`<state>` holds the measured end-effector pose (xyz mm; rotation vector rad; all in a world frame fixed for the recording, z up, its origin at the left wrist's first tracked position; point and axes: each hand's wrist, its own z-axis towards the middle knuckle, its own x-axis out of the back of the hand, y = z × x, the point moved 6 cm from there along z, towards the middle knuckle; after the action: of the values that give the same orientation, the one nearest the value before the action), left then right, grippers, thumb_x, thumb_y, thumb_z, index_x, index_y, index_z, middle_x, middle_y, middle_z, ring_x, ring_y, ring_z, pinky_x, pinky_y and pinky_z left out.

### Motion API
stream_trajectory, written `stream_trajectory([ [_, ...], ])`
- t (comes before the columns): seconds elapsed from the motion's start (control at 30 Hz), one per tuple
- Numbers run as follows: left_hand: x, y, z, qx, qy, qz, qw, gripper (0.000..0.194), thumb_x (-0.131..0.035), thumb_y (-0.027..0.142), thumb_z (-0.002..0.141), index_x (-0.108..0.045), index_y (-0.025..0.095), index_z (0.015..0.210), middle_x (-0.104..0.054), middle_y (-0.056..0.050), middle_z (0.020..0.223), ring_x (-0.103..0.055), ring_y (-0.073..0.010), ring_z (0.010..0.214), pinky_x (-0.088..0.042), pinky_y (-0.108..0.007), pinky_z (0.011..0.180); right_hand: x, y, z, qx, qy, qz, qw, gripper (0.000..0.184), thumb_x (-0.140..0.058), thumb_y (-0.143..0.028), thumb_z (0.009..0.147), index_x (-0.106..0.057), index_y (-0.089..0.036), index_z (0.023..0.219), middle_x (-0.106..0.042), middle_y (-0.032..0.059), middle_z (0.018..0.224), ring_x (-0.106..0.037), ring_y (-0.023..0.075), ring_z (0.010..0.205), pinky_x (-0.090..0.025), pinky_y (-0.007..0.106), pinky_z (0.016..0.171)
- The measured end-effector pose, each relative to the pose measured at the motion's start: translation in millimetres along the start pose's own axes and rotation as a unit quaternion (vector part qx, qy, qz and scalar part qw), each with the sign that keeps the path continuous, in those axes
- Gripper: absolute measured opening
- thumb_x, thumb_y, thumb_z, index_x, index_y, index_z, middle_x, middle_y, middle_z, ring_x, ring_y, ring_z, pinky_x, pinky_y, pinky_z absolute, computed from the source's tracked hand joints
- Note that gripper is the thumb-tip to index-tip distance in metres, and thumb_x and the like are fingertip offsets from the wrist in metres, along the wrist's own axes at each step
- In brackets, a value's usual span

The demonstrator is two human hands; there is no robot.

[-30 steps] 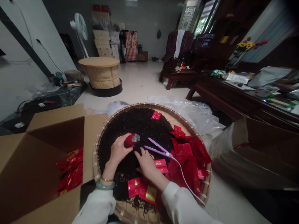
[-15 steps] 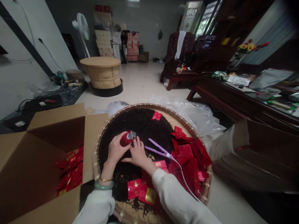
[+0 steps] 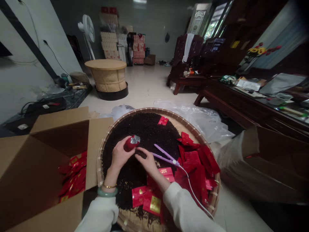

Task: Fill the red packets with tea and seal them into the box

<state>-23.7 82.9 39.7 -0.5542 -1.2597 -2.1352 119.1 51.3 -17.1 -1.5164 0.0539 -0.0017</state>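
Observation:
My left hand is closed round a small red pouch with a silvery open mouth, held above the dark loose tea leaves piled in a round woven tray. Just to its right, my right hand rests low on the leaves, fingers curled together near the pouch; whether they hold leaves is hidden. A purple clamp tool with a white cord lies right of my right hand.
Several red pouches are heaped on the tray's right side and front. An open cardboard box with red pouches inside stands at left. Clear plastic sheet lies behind the tray. A dark wooden table stretches along the right.
My right hand rose from the leaves to the pouch mouth half a second ago, then dropped back a little to the right. The left hand stayed put with the pouch.

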Motion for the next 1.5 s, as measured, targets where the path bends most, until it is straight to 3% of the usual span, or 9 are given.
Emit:
stream_trajectory([
  [0.17,-1.8,2,0,-0.001,-0.016,-0.007,1.000,0.045,-0.069,0.027,0.070,-0.060,0.021,0.114,-0.068,-0.006,0.112,-0.064,-0.0223,0.099,-0.051,-0.036,0.089,2,8,-4,-0.245,0.039,0.414,0.876,0.027,-0.057,-0.039,0.081,-0.065,-0.018,0.097,-0.069,0.0034,0.079,-0.062,0.0145,0.060,-0.048,0.025,0.052],
  [0.37,-8.3,0,-2,0.006,-0.055,-0.006,0.998,0.048,-0.069,0.024,0.069,-0.059,0.020,0.116,-0.067,-0.007,0.115,-0.063,-0.0225,0.102,-0.050,-0.037,0.091,17,-13,6,-0.258,0.097,0.520,0.808,0.041,-0.030,-0.038,0.094,-0.064,-0.018,0.081,-0.069,0.0052,0.070,-0.066,0.0172,0.065,-0.052,0.031,0.060],
  [0.57,-20.3,10,-8,0.002,-0.101,0.021,0.995,0.052,-0.068,0.019,0.067,-0.058,0.023,0.118,-0.066,-0.005,0.116,-0.062,-0.0228,0.104,-0.049,-0.036,0.092,38,-48,27,-0.130,0.155,0.497,0.844,0.042,-0.033,-0.040,0.093,-0.066,-0.019,0.078,-0.070,0.0041,0.072,-0.065,0.0156,0.073,-0.051,0.031,0.075],
  [0.77,-26.1,21,-11,0.027,-0.133,0.054,0.989,0.050,-0.067,0.022,0.069,-0.058,0.024,0.118,-0.068,-0.004,0.113,-0.064,-0.0237,0.099,-0.052,-0.036,0.086,28,-71,32,-0.010,0.178,0.397,0.900,0.038,-0.044,-0.049,0.088,-0.069,-0.020,0.083,-0.069,0.0012,0.082,-0.062,0.0161,0.085,-0.044,0.032,0.090],
  [0.97,-24.9,19,-11,0.057,-0.134,0.067,0.987,0.053,-0.068,0.024,0.068,-0.057,0.026,0.120,-0.070,-0.003,0.111,-0.067,-0.0235,0.096,-0.052,-0.033,0.085,12,-84,29,0.029,0.138,0.270,0.953,0.050,-0.044,-0.061,0.083,-0.072,-0.019,0.087,-0.070,0.0040,0.093,-0.059,0.0203,0.098,-0.036,0.036,0.099],
  [1.23,-22.9,12,-11,0.057,-0.085,0.044,0.994,0.055,-0.072,0.029,0.066,-0.057,0.025,0.119,-0.070,-0.005,0.109,-0.068,-0.0257,0.095,-0.054,-0.034,0.083,20,-81,32,0.027,0.068,0.227,0.971,0.049,-0.038,-0.059,0.087,-0.069,-0.022,0.095,-0.069,0.0050,0.105,-0.058,0.0208,0.106,-0.040,0.037,0.097],
  [1.3,-21.7,9,-11,0.062,-0.070,0.036,0.995,0.056,-0.072,0.031,0.066,-0.056,0.025,0.120,-0.071,-0.004,0.105,-0.069,-0.0247,0.092,-0.055,-0.032,0.080,37,-75,43,0.045,0.072,0.141,0.986,0.044,-0.037,-0.053,0.089,-0.067,-0.022,0.098,-0.066,0.0053,0.109,-0.055,0.0216,0.110,-0.040,0.039,0.098],
  [1.4,-21.5,4,-11,0.078,-0.067,0.031,0.994,0.056,-0.072,0.034,0.068,-0.055,0.024,0.120,-0.073,-0.003,0.099,-0.069,-0.0242,0.088,-0.055,-0.031,0.075,58,-59,64,0.054,0.060,-0.192,0.978,0.030,-0.045,-0.037,0.087,-0.064,-0.024,0.107,-0.059,0.0066,0.120,-0.048,0.0222,0.118,-0.031,0.042,0.106],
  [1.5,-20.7,0,-10,0.090,-0.065,0.033,0.993,0.054,-0.071,0.034,0.069,-0.056,0.024,0.119,-0.072,-0.003,0.097,-0.069,-0.0244,0.086,-0.055,-0.032,0.073,58,-35,78,0.026,0.021,-0.263,0.964,0.049,-0.068,-0.024,0.069,-0.060,-0.021,0.117,-0.048,0.0117,0.134,-0.036,0.0291,0.130,-0.022,0.047,0.110],
])
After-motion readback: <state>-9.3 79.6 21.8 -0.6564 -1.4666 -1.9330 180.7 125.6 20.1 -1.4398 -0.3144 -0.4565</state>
